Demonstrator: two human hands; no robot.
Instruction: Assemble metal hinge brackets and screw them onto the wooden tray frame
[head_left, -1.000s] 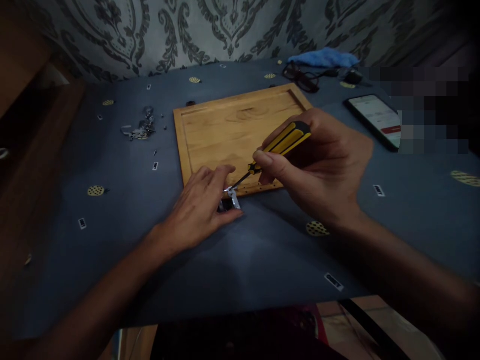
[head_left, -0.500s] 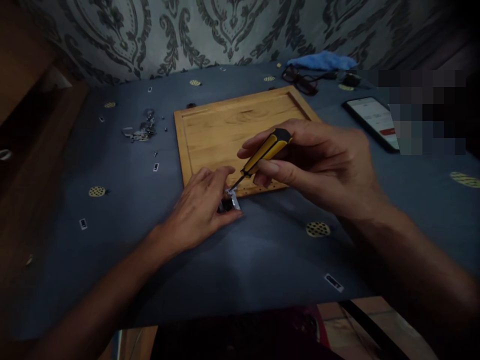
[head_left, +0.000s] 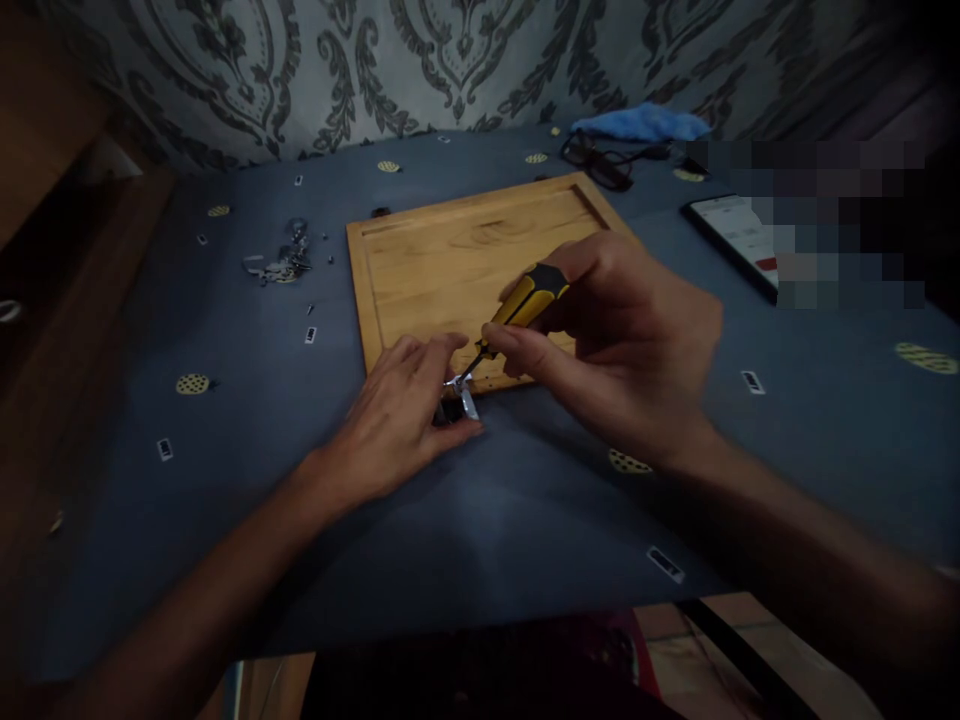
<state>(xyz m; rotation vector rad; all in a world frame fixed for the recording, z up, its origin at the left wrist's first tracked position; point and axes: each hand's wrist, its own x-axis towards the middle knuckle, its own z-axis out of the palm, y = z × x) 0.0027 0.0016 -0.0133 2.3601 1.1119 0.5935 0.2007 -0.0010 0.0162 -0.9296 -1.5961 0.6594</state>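
Wooden cabinet door panel (head_left: pixel 457 265), light-coloured w/ a raised frame, lies flat on a table covered by a dark blue cloth (head_left: pixel 525 520) w/ small yellow dots; patterned grey wallpaper behind. Panel sits mid-table, its near edge right at the hands.

Right hand (head_left: pixel 622 345) is closed around a yellow-and-black screwdriver (head_left: pixel 525 300), thumb and fingers wrapped on the handle, shaft angled down-left to the panel's near edge. Left hand (head_left: pixel 397 420) rests palm-down on the cloth, fingers pinched narrow on a small metal hinge (head_left: pixel 461 395), pressing it against that edge. Driver tip meets the hinge.

Step in hand, as a judgement: driving or loosening a screw in the hinge. Next move likely calls for keeping the tip seated, steady downward pressure, and the left hand bracing the hinge so it doesn't shift.

Further off: smartphone (head_left: pixel 739 240) at right, screen lit, partly behind a pixelated block; eyeglasses (head_left: pixel 604 160) and a blue cloth rag (head_left: pixel 645 122) at the far edge; a small pile of metal hardware (head_left: pixel 281 260) at left, well apart from the hands.

Hard to make out: screw head itself, hidden by fingers; hinge shape unclear in dim light. Forearms cut off at the frame.
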